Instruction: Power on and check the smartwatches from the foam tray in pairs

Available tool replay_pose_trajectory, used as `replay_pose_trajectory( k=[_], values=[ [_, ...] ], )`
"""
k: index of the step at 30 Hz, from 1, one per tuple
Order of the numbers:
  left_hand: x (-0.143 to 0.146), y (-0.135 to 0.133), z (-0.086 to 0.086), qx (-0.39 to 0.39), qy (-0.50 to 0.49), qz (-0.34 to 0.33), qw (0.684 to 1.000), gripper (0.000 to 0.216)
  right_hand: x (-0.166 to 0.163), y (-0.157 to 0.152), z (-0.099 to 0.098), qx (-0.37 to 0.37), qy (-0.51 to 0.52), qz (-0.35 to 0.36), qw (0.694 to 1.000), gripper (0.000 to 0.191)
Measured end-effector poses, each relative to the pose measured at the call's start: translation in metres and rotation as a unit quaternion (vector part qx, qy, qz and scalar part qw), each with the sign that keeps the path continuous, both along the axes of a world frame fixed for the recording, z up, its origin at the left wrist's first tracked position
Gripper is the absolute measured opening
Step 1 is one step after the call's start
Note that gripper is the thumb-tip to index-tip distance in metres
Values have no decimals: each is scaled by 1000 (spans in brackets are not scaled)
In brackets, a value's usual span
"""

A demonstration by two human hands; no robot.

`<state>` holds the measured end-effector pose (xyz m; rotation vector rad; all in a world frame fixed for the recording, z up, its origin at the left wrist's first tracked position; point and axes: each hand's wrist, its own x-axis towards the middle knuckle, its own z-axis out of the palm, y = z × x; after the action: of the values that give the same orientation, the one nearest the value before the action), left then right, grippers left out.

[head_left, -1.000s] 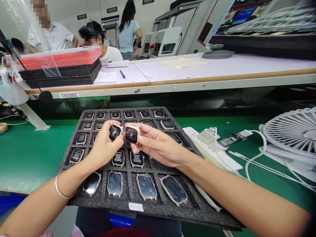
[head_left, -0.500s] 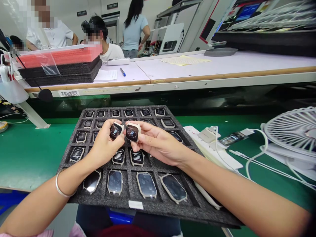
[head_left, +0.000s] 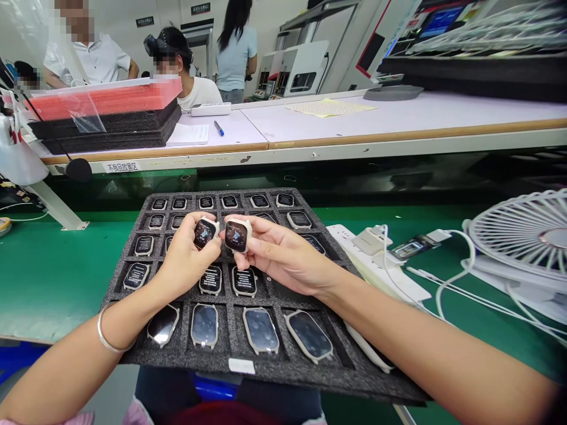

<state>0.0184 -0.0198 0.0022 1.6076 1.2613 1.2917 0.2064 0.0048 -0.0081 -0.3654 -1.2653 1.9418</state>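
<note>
My left hand (head_left: 188,254) is closed on a smartwatch body (head_left: 205,232) with no strap, its screen lit and tilted toward me. Just to its right, my right hand (head_left: 283,254) grips a second smartwatch body (head_left: 237,235), also lit, with a light-coloured case. The two watches are held side by side, slightly apart, above a dark foam tray (head_left: 177,363). In the tray's compartments lie many more watch bodies; one in the second row from the front (head_left: 244,281) shows lines of text, while one in the front row (head_left: 261,329) has a dark screen. My hands cover the tray's middle compartments.
A white power strip (head_left: 354,248) with chargers and cables lies right of the tray, beside a white fan (head_left: 522,236). Behind runs a raised shelf (head_left: 266,127) with stacked foam (head_left: 115,118), a blue pen (head_left: 218,128) and papers. Several people are beyond it.
Both hands keep hold of their watches, almost unmoved. The whole view has shifted slightly. In the background, the standing person in light blue has turned and lowered an arm.
</note>
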Motion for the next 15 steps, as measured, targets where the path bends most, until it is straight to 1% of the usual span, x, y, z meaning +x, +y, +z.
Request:
replay_pose_trajectory(
  k=[5, 10, 15],
  values=[
    [-1, 0, 0, 9, 11, -1, 1000, 30, 0, -1, 0, 8, -5, 5, 1000, 38],
    [-1, 1, -1, 6, 14, 19, 1000, 33, 0, -1, 0, -1, -10, -5, 1000, 40],
    [-1, 2, -1, 3, 23, 14, 1000, 32, 2, -1, -1, 5, -12, 5, 1000, 39]
  ],
)
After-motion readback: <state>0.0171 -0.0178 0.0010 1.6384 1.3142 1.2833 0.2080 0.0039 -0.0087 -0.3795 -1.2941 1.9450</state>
